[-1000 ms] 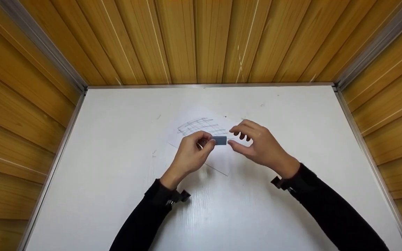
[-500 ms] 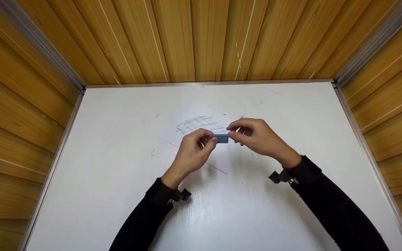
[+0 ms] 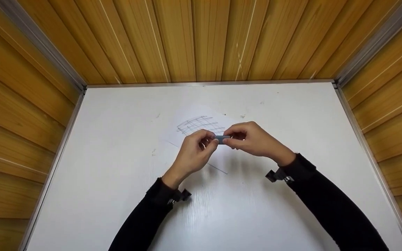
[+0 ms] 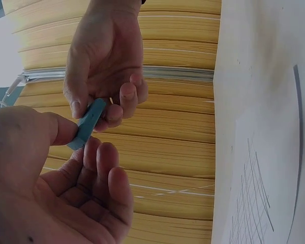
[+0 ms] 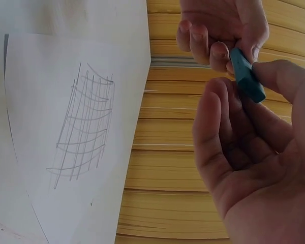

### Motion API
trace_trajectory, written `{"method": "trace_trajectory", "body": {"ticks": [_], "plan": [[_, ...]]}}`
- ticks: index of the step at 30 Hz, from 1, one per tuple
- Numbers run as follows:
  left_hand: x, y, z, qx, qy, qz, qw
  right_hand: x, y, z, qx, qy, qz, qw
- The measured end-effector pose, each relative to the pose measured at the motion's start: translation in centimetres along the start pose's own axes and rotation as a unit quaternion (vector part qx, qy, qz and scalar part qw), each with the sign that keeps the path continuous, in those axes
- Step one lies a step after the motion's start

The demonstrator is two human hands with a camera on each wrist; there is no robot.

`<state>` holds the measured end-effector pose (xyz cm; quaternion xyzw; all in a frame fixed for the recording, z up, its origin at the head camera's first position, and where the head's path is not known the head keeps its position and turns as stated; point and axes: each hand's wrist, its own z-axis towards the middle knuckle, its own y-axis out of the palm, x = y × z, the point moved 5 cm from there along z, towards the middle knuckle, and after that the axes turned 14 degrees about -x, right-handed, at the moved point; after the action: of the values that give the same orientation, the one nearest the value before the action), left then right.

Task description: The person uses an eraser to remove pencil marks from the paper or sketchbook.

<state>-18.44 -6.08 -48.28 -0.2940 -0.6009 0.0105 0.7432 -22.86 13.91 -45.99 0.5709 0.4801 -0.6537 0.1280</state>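
Above the paper, a small blue-green rectangular eraser point(image 3: 221, 140) is held between both hands in the head view. My left hand point(image 3: 194, 151) pinches its left end between thumb and fingers. At the other end, my right hand point(image 3: 258, 141) grips it with thumb and index finger. The left wrist view shows the eraser point(image 4: 87, 124) tilted between the two thumbs, a fingertip close behind it. From the right wrist, the eraser's point(image 5: 247, 76) flat face and narrow end are visible, and the remaining fingers of the right hand are curled below it.
A white sheet of paper point(image 5: 30, 101) lies on the white table point(image 3: 117, 122), bearing a crosshatched pencil drawing point(image 3: 197, 123). Faint marks dot the tabletop. Wood-patterned panels point(image 3: 208, 42) with metal edging rise behind and at both sides.
My right hand, first apart from the eraser with fingers spread, has moved left and taken hold of its right end. The left hand has stayed almost still, keeping its pinch.
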Motion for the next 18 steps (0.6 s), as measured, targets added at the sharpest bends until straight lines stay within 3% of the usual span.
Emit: {"method": "trace_trajectory", "body": {"ticks": [18], "plan": [[-0.72,0.62,-0.19,-0.018,0.003,-0.004,0.9998,0.58,0.82,0.12,-0.025,-0.014,-0.014,0.999]]}}
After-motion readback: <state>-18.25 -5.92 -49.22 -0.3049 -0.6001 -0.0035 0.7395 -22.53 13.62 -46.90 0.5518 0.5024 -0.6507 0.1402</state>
